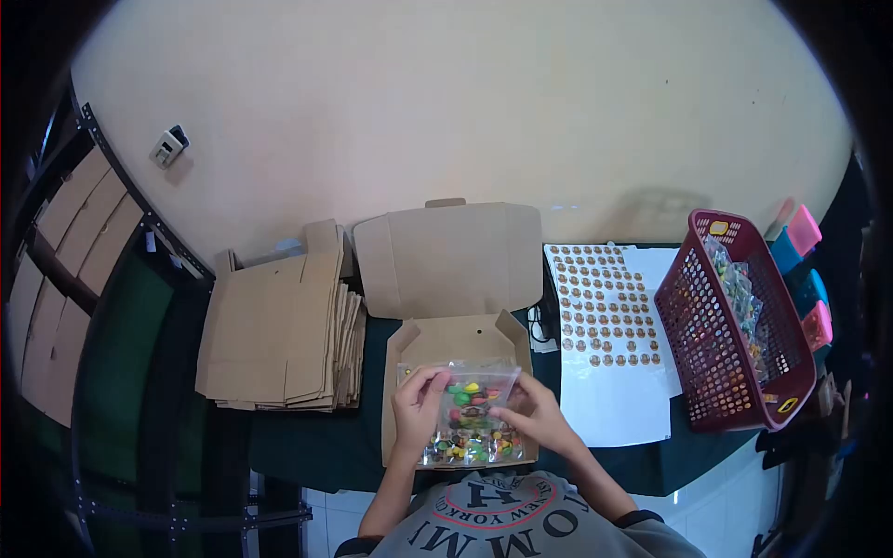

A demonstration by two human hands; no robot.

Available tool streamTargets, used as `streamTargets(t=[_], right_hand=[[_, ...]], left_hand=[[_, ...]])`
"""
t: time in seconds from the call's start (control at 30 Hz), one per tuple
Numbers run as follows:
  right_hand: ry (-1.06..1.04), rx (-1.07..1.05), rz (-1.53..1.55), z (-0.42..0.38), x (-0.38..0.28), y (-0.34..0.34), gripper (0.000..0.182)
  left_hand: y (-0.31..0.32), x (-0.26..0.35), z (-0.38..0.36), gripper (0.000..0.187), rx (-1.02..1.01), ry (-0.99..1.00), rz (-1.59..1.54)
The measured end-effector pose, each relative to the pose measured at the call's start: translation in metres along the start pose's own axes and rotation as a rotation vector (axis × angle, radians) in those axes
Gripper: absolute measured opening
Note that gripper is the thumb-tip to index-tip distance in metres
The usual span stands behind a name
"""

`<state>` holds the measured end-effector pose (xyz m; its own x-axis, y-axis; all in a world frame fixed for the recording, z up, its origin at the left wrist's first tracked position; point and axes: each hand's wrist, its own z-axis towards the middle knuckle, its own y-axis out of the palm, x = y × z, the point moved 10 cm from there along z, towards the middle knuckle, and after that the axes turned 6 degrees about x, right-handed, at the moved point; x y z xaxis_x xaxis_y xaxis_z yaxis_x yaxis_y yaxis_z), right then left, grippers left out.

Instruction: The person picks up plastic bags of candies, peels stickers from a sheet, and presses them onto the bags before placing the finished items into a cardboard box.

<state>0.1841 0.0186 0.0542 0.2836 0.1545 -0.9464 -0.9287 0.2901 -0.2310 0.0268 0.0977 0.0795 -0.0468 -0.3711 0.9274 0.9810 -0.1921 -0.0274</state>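
Note:
My left hand (419, 409) pinches the upper left edge of a clear plastic bag (473, 395) with round, colorful pieces inside, perhaps candies. On the bag's other side, my right hand (541, 420) grips the right edge, its thumb lying across the front. The bag hangs over an open cardboard box (437, 332) whose lid stands raised at the back. Inside the box, near its front, lie more clear bags (470, 451) of the same colorful pieces, partly hidden by the held bag and my hands.
Flattened cardboard boxes (270, 325) are stacked on the left. A sheet of round stickers (609, 307) lies on white paper at right. Beyond it, a maroon basket (712, 344) holds several filled bags. Metal shelving (153, 237) stands far left; the wall (446, 112) rises behind the table.

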Motion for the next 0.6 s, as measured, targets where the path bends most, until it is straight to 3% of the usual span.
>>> streamTargets(t=[0.17,0.23,0.3,0.47,0.6], right_hand=[[-0.249,0.090,-0.309,0.012,-0.053,-0.021,0.032],[-0.392,-0.053,-0.461,0.011,-0.076,-0.002,0.026],[-0.463,-0.047,-0.446,0.011,-0.084,0.006,0.018],[-0.534,0.004,-0.482,0.008,-0.099,0.026,0.015],[-0.520,0.043,-0.426,0.012,-0.101,0.037,0.015]], left_hand=[[0.020,0.025,-0.007,0.006,-0.132,0.196,0.222],[0.034,0.035,-0.014,0.008,-0.209,0.326,0.220],[0.040,0.042,-0.016,0.014,-0.252,0.371,0.236],[0.018,0.031,-0.007,0.013,-0.105,0.235,0.293],[-0.004,0.044,-0.001,0.014,0.087,0.295,0.308]])
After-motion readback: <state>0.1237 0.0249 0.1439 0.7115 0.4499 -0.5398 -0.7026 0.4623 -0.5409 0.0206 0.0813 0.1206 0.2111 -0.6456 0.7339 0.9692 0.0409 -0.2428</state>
